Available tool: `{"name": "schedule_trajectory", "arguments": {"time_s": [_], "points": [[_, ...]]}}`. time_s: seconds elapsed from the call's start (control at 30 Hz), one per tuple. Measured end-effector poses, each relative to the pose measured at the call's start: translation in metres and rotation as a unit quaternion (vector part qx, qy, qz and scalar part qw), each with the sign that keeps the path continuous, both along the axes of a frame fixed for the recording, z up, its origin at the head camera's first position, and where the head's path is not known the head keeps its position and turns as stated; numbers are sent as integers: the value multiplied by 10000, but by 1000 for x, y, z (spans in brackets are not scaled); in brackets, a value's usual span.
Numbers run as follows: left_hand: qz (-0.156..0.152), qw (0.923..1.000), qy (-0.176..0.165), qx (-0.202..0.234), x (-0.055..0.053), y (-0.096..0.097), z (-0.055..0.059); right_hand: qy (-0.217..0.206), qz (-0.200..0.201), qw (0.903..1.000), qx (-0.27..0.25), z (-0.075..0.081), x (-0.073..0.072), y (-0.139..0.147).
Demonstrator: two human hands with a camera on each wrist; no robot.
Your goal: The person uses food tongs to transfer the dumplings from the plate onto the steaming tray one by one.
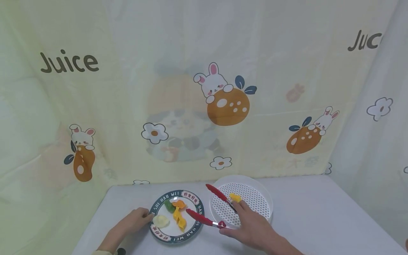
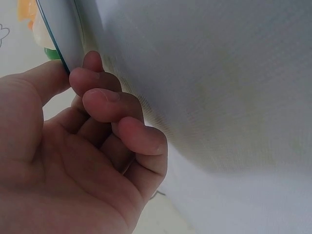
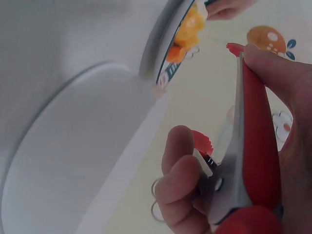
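Observation:
My left hand (image 1: 135, 220) pinches the left rim of a round plate (image 1: 169, 232) with a dark green patterned border. In the left wrist view the thumb lies at the plate's edge (image 2: 52, 34) and the fingers curl beside it. Dumpling-shaped pieces lie on the plate: a green one (image 1: 169, 206), an orange one (image 1: 179, 204), a pale one (image 1: 161, 221) and yellow ones (image 1: 181, 223). My right hand (image 1: 253, 226) grips red-tipped metal tongs (image 1: 204, 220). The tongs' arms are spread with nothing between them, one tip over the plate's right side.
A round white perforated tray (image 1: 255, 198) stands right of the plate, partly hidden by the right hand and tongs. A yellow piece (image 1: 235, 197) lies in it. Behind the white table (image 1: 306, 212) hangs a printed curtain (image 1: 127, 106).

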State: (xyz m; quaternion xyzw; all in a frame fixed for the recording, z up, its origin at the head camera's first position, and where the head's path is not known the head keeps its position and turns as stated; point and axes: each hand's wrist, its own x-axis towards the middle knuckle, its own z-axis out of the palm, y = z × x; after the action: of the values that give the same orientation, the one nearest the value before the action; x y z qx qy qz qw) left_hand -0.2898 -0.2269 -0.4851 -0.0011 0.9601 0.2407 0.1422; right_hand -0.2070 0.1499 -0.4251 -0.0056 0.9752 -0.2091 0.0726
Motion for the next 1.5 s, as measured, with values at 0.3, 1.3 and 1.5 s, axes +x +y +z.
{"name": "schedule_trajectory", "arguments": {"time_s": [0.3, 1.3, 1.5], "points": [[14, 10000, 33, 9, 0, -1, -2, 9, 271, 9995, 131, -7, 7, -22], [51, 10000, 9, 29, 1, 1, 0, -71, 1138, 9933, 160, -34, 1, -50], [8, 10000, 69, 23, 2, 0, -1, 55, 1394, 9902, 79, -34, 3, -46]]}}
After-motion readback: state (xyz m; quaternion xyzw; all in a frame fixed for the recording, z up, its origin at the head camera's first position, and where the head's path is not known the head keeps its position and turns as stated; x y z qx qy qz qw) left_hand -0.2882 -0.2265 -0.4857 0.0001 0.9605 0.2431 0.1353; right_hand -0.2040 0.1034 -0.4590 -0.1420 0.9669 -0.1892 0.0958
